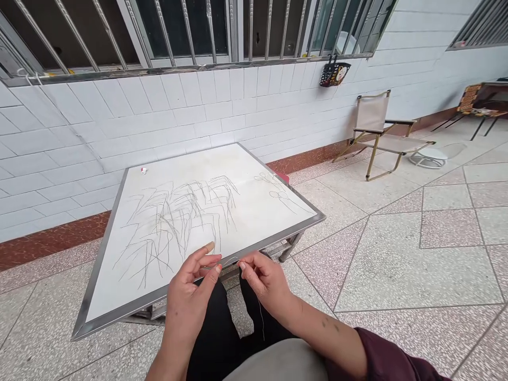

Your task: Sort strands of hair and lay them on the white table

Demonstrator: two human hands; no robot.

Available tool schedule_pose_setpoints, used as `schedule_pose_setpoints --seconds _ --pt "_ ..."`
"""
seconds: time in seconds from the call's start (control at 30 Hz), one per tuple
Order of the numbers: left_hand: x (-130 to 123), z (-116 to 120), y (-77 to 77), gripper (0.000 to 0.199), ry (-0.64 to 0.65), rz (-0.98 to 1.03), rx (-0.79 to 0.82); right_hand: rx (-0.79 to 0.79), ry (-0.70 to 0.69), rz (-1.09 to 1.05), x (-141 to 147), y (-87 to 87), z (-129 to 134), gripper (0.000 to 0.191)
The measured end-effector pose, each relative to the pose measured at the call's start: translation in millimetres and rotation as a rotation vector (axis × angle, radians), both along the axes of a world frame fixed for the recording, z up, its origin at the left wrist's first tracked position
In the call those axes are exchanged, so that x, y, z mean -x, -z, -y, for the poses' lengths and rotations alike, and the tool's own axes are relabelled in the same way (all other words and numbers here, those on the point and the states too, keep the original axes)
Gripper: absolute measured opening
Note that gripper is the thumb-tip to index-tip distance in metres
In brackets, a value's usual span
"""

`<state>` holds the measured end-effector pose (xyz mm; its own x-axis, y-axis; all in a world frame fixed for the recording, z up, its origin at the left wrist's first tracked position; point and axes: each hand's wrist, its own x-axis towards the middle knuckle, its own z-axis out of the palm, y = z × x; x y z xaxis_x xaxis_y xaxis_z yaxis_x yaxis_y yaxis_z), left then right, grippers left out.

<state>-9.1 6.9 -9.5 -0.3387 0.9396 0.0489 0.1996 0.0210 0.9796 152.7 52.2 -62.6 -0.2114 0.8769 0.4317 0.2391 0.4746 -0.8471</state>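
One white table (256,219), scattered wires (159,217), tiled wall (238,103), right hand (266,279) pinching pale strand (230,259), left hand (189,280) grip unclear

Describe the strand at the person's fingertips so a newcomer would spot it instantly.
Find the white table, whose near edge lies by the left hand and right hand. The thin strand arcs between their fingertips, and a length hangs below the right hand. Unlike the dark strands lying on the table, it is held and looks pale.
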Motion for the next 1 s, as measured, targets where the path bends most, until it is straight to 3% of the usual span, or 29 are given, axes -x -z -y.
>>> schedule_pose_setpoints --seconds 0.1,0.2,0.33,0.47,0.67,1.0 --pt "0 -8 -13.7 0.039 0.142 -0.189 0.076 -0.048 -0.018 0.03 2 -3.9 0 0.016" --pt "-3 -17 -23.0 0.034 0.232 -0.235 0.079 -0.055 -0.065 0.01 5 -8.7 -5 0.015" --pt "-2 -25 -30.7 0.03 0.248 -0.221 0.024 0.133 -0.243 -0.156 6 -15.0 -15 0.012" --pt "-1 -30 -38.7 0.03 0.249 -0.233 0.013 0.251 -0.327 -0.286 7 -19.8 -24 0.013" --pt "-7 -40 -45.4 0.031 0.276 -0.16 0.015 0.574 -0.53 -0.461 1 -20.1 -30 0.02" --pt "-18 -44 -51.4 0.033 0.247 -0.105 0.052 0.61 -0.573 -0.469 -16 -18.7 -24 0.024"
